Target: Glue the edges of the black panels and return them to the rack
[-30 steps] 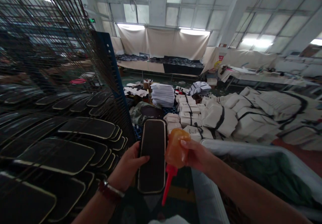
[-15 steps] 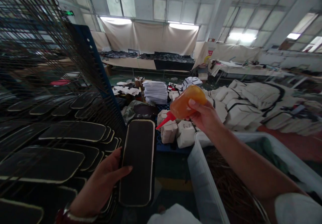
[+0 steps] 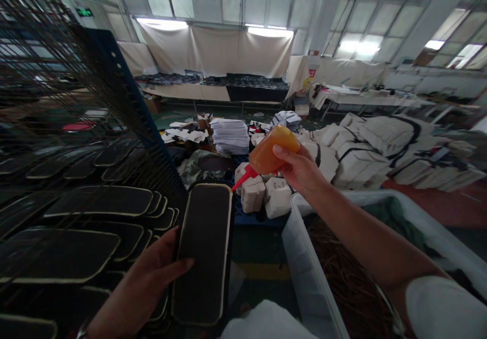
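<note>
A black rounded panel (image 3: 203, 252) with a pale edge is held upright by my left hand (image 3: 152, 273), the thumb on its face and the other fingers hidden behind it. My right hand (image 3: 299, 169) is wrapped round an orange squeeze bottle (image 3: 272, 151), tilted down to the left. Its red nozzle (image 3: 244, 176) has its tip at the panel's upper right corner; whether it touches is too small to tell.
At the left, a wire rack (image 3: 129, 90) holds several similar black panels (image 3: 57, 252). A white bin (image 3: 315, 278) with brown strips stands at the right. Wrapped white bundles (image 3: 253, 194) and a paper stack (image 3: 230, 136) lie ahead.
The bottle's nozzle has come down and left, closer to the panel's upper right corner. The panel sits slightly lower and further left in the view, which has itself shifted a little.
</note>
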A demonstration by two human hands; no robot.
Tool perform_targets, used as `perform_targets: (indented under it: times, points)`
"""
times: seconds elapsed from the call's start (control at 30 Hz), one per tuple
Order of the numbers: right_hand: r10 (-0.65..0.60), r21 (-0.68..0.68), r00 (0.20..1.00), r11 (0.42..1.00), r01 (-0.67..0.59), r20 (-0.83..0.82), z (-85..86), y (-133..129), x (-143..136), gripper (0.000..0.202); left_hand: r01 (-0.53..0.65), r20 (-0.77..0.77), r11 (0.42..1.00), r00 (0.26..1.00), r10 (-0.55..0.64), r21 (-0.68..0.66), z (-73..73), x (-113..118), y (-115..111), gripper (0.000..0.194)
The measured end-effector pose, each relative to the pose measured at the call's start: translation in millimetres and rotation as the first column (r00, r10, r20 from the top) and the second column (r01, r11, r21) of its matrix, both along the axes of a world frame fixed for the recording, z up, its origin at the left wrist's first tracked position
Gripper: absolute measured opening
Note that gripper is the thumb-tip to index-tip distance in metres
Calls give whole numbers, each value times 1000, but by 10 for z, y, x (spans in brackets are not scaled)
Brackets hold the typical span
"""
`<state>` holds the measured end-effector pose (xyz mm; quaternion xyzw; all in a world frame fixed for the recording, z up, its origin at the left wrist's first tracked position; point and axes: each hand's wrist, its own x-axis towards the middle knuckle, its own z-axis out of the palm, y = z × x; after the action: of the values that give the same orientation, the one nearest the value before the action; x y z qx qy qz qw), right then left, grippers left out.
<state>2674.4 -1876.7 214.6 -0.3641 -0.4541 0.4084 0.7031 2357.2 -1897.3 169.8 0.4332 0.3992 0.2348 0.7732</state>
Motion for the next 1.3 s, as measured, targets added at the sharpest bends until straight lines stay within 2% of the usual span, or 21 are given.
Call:
perform_targets:
  times: [0.17, 0.37, 0.67, 0.9, 1.03, 1.3]
  points:
    - [-25, -65, 998, 998, 21, -63, -110, -116, -40, 39, -59, 6, 998, 998, 59, -24, 4, 45, -17, 53]
    - [-24, -88, 997, 996, 18, -72, -208, -269, -133, 34, -31, 52, 999, 998, 32, -34, -64, 68, -3, 53]
    - [11, -117, 996, 993, -21, -86, -349, -484, -228, 34, -94, 24, 996, 995, 94, -7, -16, 142, -14, 48]
    - [48, -175, 994, 982, -65, -101, -460, -612, -313, 37, -84, 42, 996, 996, 84, -3, -9, 160, 31, 45]
    - [35, -159, 994, 986, -50, -99, -419, -543, -309, 36, -88, 43, 996, 995, 89, -20, 11, 188, 35, 49]
    - [-155, -71, 985, 986, 150, -80, -237, -99, -124, 41, -66, 37, 995, 997, 69, -69, -4, 205, 25, 52]
